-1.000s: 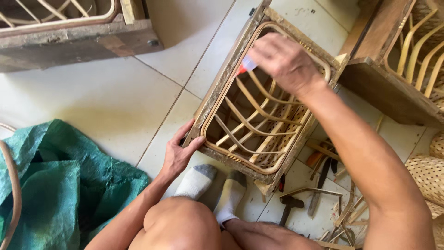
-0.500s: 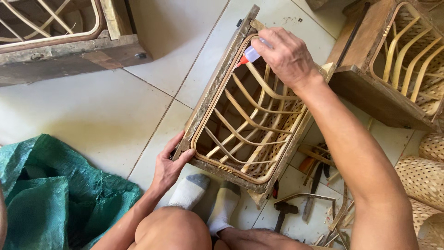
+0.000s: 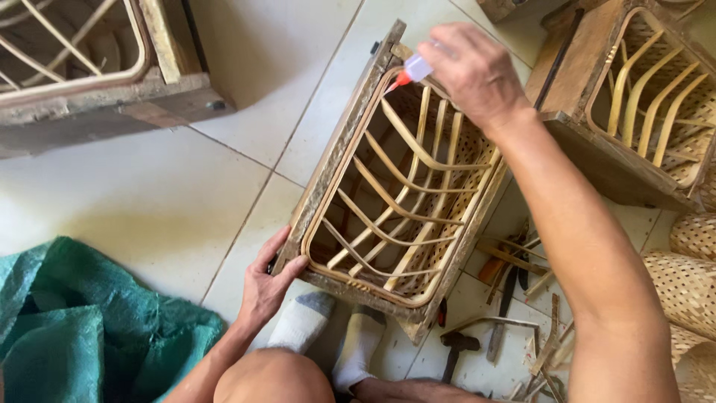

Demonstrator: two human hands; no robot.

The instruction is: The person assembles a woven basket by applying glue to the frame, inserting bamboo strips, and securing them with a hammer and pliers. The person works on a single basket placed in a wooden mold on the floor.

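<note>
Two frames at the picture's edges are being cut off: a wooden frame [image 3: 112, 82] at the upper left and another frame [image 3: 634, 97] at the upper right, each with bent cane ribs inside, neither showing whole. Most of the glue bottle [image 3: 415, 70] is being hidden inside the right hand [image 3: 473, 71]; only its pale neck and red nozzle are sticking out, so its body cannot be made out. The person's legs are being cropped at the bottom edge, with just a knee and two socks [image 3: 328, 339] showing.

The right hand is reaching across from the right, its arm running down to the lower right corner, fingers clenched round the bottle, and the nozzle is pointing left and down at the far corner of the cane rim. The left hand [image 3: 267, 287] is gripping the near left corner of the box [image 3: 350, 138], thumb lying over the top edge and fingers wrapping under the outside.

The box is sitting tilted on the tiled floor [image 3: 149, 194] between the knees, its near end just above the socks. Inside it, a cane rim is following the wooden walls and curved ribs [image 3: 403, 201] are crossing one another (woven mesh is lining the right wall). A green sack [image 3: 74, 328] is lying at the lower left, and tools [image 3: 500, 313] are lying scattered among cane offcuts on the floor right of the box. Woven baskets [image 3: 690, 276] are peeking in at the right edge.
</note>
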